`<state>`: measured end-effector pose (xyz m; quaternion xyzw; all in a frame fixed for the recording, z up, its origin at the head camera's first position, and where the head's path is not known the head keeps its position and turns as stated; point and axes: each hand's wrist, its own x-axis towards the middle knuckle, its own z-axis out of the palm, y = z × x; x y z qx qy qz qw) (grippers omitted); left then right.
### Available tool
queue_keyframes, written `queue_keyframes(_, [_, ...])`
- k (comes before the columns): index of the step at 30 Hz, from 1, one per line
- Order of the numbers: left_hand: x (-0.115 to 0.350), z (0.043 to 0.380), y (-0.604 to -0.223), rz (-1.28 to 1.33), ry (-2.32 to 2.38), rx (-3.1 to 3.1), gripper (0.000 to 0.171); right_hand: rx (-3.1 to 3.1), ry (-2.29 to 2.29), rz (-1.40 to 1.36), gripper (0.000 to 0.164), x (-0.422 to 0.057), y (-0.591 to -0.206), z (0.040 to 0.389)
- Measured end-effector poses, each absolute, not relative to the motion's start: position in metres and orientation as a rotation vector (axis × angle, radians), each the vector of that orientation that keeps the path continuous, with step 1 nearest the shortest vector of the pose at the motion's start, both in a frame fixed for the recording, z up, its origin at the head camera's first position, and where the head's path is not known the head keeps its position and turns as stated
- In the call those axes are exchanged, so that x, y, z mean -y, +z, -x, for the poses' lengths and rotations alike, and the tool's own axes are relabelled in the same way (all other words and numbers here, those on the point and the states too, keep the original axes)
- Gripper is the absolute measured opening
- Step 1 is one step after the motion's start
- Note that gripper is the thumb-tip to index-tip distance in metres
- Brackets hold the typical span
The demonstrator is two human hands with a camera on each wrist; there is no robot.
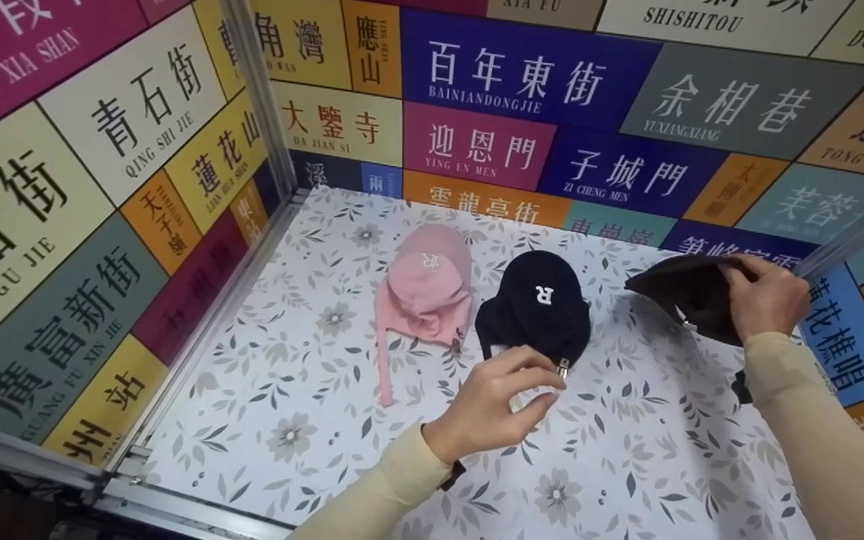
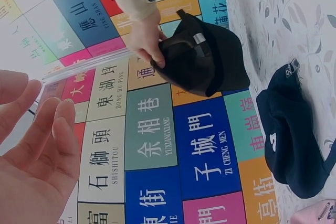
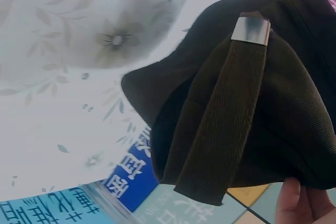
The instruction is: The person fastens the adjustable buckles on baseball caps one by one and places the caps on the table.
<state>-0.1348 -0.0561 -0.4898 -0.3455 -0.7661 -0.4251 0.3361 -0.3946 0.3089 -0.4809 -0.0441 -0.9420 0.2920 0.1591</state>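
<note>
A dark brown baseball cap (image 1: 691,292) is off the table at the right, pinched at its edge by my right hand (image 1: 771,294). The right wrist view shows its hanging back strap (image 3: 223,124) and a metal buckle (image 3: 251,30). My left hand (image 1: 503,401), fingers loosely bent and apart, hovers in front of a black baseball cap (image 1: 541,300) with a white letter R. In the left wrist view that hand (image 2: 39,156) holds nothing. Left of the black cap lies a pink baseball cap (image 1: 432,281), its strap trailing toward the near side.
The caps lie on a white floral tabletop (image 1: 289,375). Walls of coloured street-name signs (image 1: 484,142) stand behind and at both sides. A metal frame rail (image 1: 177,375) edges the table at the left.
</note>
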Motion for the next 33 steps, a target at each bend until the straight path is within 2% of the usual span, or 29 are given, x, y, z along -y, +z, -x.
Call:
queue_keyframes(11, [0.059,0.134,-0.489,0.898,-1.101,2.005,0.012,2.690,0.811,0.144,0.042,-0.317,-0.503,0.394])
queue_keyframes(18, [0.057,0.132,-0.491,0.900,-1.128,2.004,0.013,2.648,0.766,0.039,0.034,-0.318,-0.517,0.388])
queue_keyframes(33, [0.058,0.132,-0.489,0.898,-1.103,1.998,0.015,2.628,0.783,-0.103,0.031,-0.317,-0.553,0.379])
